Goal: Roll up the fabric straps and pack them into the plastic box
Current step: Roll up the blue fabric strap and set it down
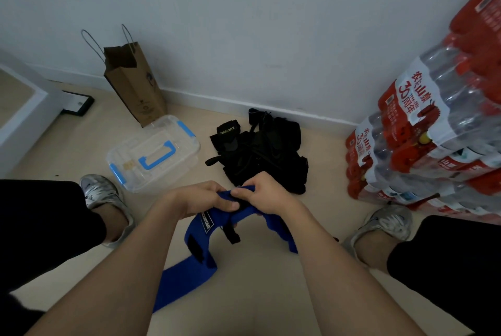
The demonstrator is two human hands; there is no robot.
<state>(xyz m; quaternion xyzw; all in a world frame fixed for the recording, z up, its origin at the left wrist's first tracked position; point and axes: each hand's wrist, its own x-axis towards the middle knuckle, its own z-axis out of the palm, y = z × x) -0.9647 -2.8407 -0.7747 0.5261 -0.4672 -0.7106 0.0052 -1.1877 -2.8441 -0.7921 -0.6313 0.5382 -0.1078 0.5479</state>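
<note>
So: the blue strap [187, 278] has its loose tail on the floor [244, 295] between the person's feet. The rest hangs in a loop up to both hands. Left hand [206, 198] has its fingers curled round the strap's upper end. Right hand [267, 194] pinches the same end, thumb on top, and the two hands touch. Looks like the start of the roll, with no real coil visible yet.

To do it well:
- Make the first turn small and tight.
- Hold the core in one hand and feed with the other under steady tension.
- Line the edges up so it doesn't cone.
- Untwist the loop before it reaches the core.

Black velcro patch [195, 250] sits partway down the hanging part. It probably should end up outward to close the roll.

Beyond the hands, left: clear plastic box [168, 175] with blue latches and handle, lid on, so it needs opening before packing. Right of it: pile of black straps [260, 154] on the floor, unrolled, so most of the job looks ahead. Brown paper bag [135, 86] stands behind the box, against the wall.
</note>
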